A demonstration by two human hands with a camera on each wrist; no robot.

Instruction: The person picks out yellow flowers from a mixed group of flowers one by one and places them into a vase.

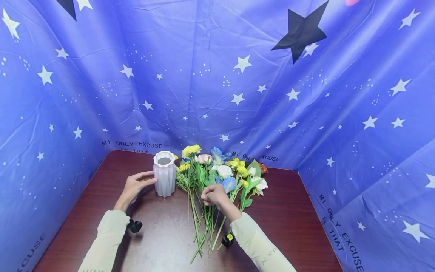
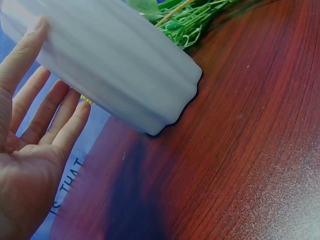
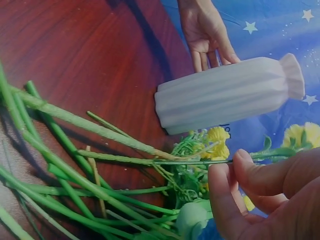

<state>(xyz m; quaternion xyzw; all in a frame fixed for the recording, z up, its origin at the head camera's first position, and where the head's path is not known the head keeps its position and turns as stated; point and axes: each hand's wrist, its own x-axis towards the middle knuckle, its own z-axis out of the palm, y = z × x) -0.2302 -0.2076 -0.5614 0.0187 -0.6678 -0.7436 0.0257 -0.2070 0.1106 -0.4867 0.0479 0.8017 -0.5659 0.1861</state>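
A pale, fluted vase [image 1: 164, 177] stands upright at the back left of the table. At its left side is my left hand [image 1: 136, 187], the thumb and fingertips touching the wall while the fingers stay fairly straight. My right hand [image 1: 215, 196] is over the bunch of artificial flowers [image 1: 224, 172] just right of the vase. Thumb and forefinger pinch a thin green flower stem [image 3: 195, 162], which runs on toward a yellow bloom [image 3: 302, 135] in the right wrist view. Loose green stems [image 3: 75, 125] cross each other below that hand.
White, blue, yellow, pink and orange blooms lie along the back of the dark red wooden table [image 1: 163, 234], their stems pointing toward the front edge. A blue cloth [image 1: 204, 75] printed with stars hangs behind and at both sides. Black wrist mounts [image 1: 134, 226] show below the sleeves.
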